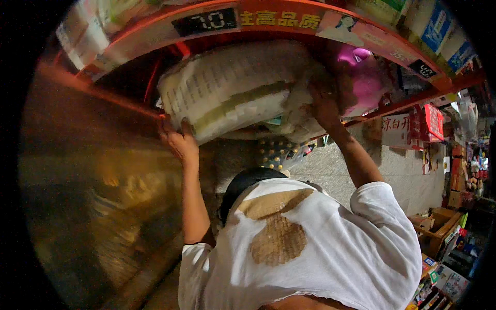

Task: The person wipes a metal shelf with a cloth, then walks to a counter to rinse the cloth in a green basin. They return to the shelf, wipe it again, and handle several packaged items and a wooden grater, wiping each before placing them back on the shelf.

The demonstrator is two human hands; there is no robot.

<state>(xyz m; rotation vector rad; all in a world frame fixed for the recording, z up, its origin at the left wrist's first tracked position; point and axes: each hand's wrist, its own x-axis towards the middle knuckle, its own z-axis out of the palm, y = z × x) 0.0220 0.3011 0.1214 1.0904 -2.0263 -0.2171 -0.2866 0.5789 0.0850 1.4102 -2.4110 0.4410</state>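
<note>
A large plastic-wrapped package (232,93), pale with a green band and rows of print, lies tilted in the opening of a red shelf. Its lower left corner is in my left hand (180,139), the thumb on the front face and the other fingers partly hidden. My right hand (324,106) grips the crumpled wrapping at the right end; its fingertips are dark and blurred. Close to the right of that hand sits a shiny pink plastic package (362,83).
A red shelf edge (271,17) with price tags curves above the package, goods standing over it. A blurred brown surface (116,166) is at the left. Printed cartons (399,128) stand at the right on the grey floor (348,162). Open cardboard boxes (438,224) lie lower right.
</note>
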